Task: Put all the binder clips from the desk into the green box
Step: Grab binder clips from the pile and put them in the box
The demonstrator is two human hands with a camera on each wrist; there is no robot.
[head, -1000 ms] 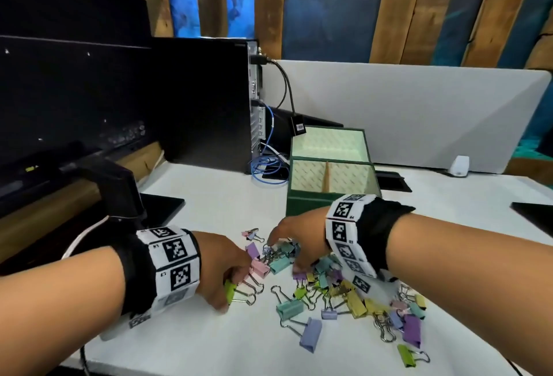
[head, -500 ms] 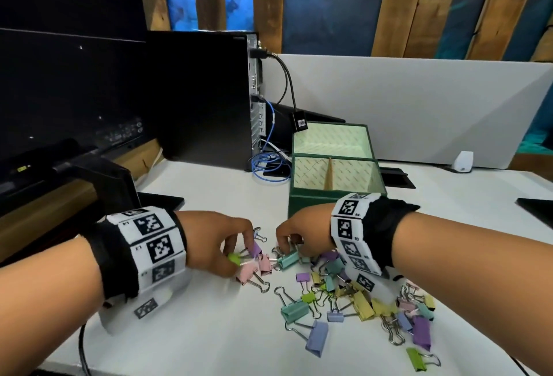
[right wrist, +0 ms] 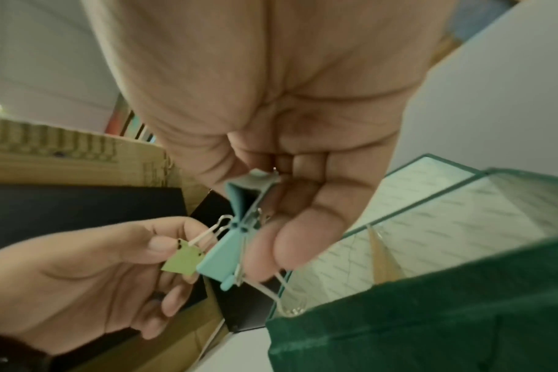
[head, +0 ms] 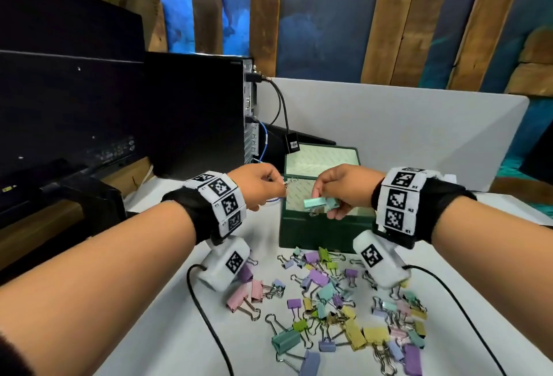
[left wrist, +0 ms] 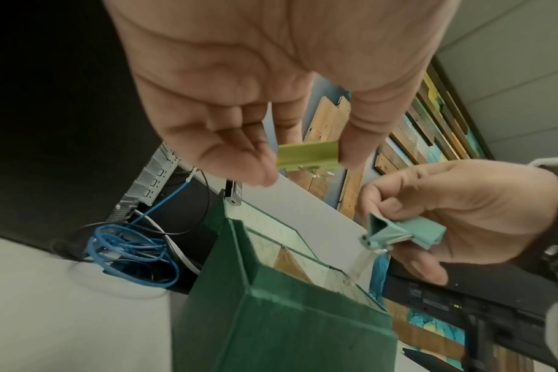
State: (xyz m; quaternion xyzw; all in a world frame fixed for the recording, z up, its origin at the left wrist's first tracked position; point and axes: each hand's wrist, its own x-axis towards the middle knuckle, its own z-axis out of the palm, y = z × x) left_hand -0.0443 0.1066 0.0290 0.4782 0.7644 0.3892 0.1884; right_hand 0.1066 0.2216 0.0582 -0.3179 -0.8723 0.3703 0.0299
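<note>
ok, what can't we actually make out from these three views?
- Green box floor: head view, right hand and the teal clips cover the near compartment; any clips inside can't be seen.
- Teal clip count in the right grip: seemingly two, wrist views blurred.
- Green clip: head view, left hand hides all but its wire handles.
- Desk pile: the wrist camera housings cover parts, so no exact count.

No legible words or brand names. Wrist bands carry black-white square code markers w/ tiny chars beside them, too small to read. Small tag beyond the hands: barcode-like label, unreadable.
</note>
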